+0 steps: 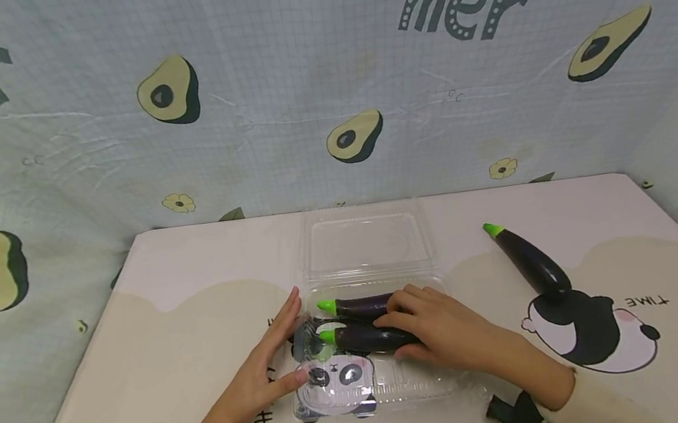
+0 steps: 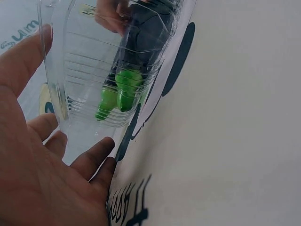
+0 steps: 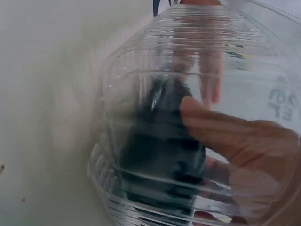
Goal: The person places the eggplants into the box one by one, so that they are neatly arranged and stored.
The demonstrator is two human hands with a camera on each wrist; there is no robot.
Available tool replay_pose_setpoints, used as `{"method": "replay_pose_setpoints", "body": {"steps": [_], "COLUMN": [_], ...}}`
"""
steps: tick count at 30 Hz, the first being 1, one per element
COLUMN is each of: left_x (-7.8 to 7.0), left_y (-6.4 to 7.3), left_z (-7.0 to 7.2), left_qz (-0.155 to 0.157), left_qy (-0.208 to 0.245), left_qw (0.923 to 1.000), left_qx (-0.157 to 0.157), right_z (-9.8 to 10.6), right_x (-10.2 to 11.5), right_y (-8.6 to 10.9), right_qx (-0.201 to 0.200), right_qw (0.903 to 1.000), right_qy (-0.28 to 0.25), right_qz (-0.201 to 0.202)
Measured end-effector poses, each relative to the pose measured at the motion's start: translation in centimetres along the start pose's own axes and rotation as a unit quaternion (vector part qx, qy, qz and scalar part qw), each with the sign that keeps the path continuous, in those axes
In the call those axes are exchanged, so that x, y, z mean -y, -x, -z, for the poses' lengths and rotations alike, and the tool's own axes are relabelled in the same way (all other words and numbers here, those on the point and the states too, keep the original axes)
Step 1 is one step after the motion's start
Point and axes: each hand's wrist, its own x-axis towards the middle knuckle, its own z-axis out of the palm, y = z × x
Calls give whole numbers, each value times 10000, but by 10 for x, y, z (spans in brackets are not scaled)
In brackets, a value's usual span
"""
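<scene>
A clear plastic clamshell box (image 1: 404, 394) lies opened out, its lid (image 1: 369, 240) folded back toward the wall. Inside the box are two toy-like eggplants with bright green stems, a far eggplant (image 1: 362, 307) and a near eggplant (image 1: 370, 339), side by side with stems to the left. My right hand (image 1: 439, 324) reaches in and grips the near eggplant by its thick end, thumb on the near side; fingers partly cover both eggplants. My left hand (image 1: 263, 367) is spread at the left side of the box, thumb and fingers at its rim (image 2: 49, 61).
A third eggplant (image 1: 528, 261) lies on the table to the right, stem pointing away. The tablecloth (image 1: 161, 381) carries printed pandas and lettering. Behind the table hangs an avocado-print curtain (image 1: 272, 105). Black straps (image 1: 517, 412) show at both wrists.
</scene>
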Motion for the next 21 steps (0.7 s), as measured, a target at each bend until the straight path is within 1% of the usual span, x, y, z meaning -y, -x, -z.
{"method": "replay_pose_setpoints", "body": {"steps": [3, 9, 21], "left_x": [0, 1, 0], "left_y": [0, 1, 1], "left_z": [0, 0, 0], "left_qz": [-22, -36, -16], "left_qy": [30, 62, 61], "left_qw": [10000, 10000, 10000], "left_qx": [10, 26, 18], "right_z": [0, 1, 1], "right_x": [0, -1, 0], "right_y": [0, 2, 2], "right_qx": [32, 218, 186], "right_qw": [10000, 9994, 9996], "right_qy": [53, 208, 139], "right_qz": [48, 171, 135]}}
